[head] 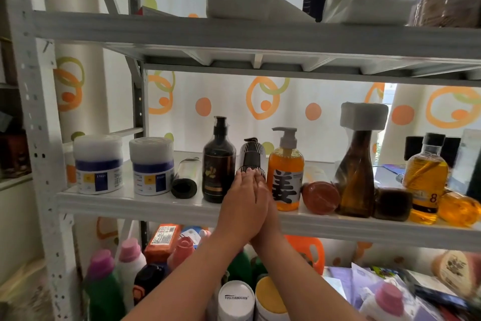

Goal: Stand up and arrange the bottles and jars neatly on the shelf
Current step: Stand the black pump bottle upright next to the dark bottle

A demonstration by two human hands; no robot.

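Several bottles stand upright on the shelf (135, 201), yet both hands (247, 190), fingers together, cup a striped bottle (252, 158) at centre, while a fallen bottle (185, 177) at nine o'clock and another (320, 197) at three o'clock remain.

Left of the orange pump bottle (285, 172), a dark pump bottle (219, 164) stands close, leaving a narrow gap filled by a striped bottle (252, 156); bare shelf (130, 198) shows along the front edge.

The white painted metal shelf (145, 202) looks smooth and slightly glossy. The clear orange plastic pump bottle (286, 180) shines; the tall amber glass-like bottle (356, 177) gleams under a matt white foam cap (364, 117).
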